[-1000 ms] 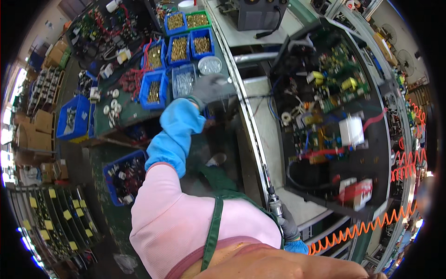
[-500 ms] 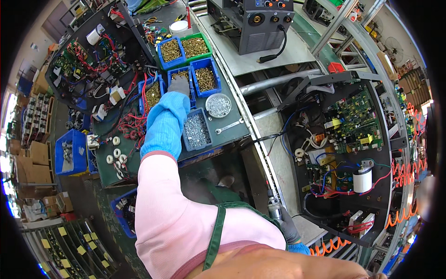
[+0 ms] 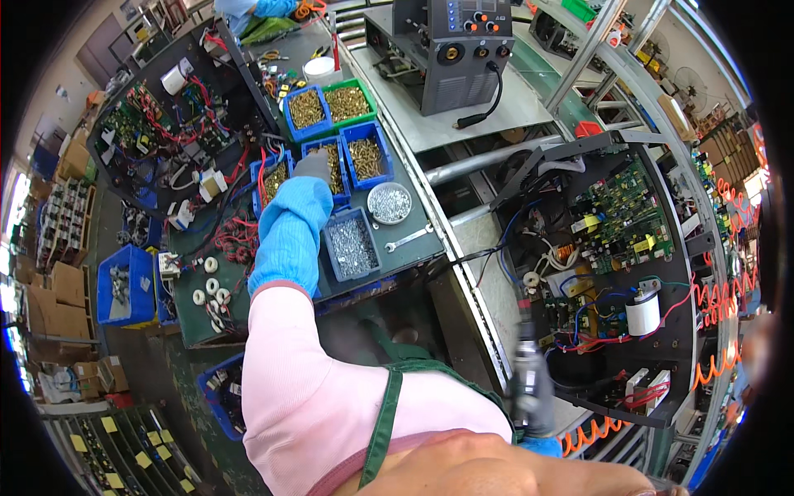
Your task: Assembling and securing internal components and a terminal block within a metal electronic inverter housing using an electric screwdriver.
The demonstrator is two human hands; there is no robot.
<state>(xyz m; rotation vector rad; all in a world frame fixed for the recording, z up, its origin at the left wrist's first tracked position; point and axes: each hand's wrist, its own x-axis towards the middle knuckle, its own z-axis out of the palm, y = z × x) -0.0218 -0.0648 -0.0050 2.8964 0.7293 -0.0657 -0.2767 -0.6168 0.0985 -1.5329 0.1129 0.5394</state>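
My left hand, in a grey glove and blue sleeve cover, is over the near left edge of a blue bin of brass-coloured screws. Its fingers look drawn together; anything between them is too small to make out. My right hand, also gloved, is closed round a power screwdriver, blurred by motion, tip pointing away from me. The tool is beside the near left side of an opened dark machine housing with green circuit boards and a white cylinder.
A grey-blue bin of silver fasteners, a round tub and a wrench lie on the green bench. Another opened housing stands left. A finished-looking machine stands beyond. Orange coiled hoses hang at right.
My left hand has drawn back slightly toward me, uncovering more of the screw bin. My right hand has raised the screwdriver and shifted it right. A blue-sleeved person appears at the far bench end.
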